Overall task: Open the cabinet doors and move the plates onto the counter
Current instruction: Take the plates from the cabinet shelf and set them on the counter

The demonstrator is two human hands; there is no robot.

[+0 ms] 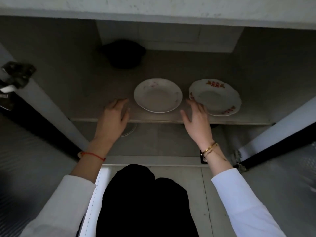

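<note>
The left cabinet door (42, 103) stands swung open, its hinge (18, 74) showing near the top. The left hand (113, 118) reaches over the front edge of the shelf (85, 79), fingers spread and holding nothing, just left of the plain white plate (158, 94). That plate lies flat on the shelf near its front edge. A dark pot (124, 53) sits deeper in, behind it. The right hand (197, 121) is open too, its fingertips at the near-left rim of the flowered plate (217, 98), which rests beside the plain one. The right cabinet door (280, 127) is open as well.
</note>
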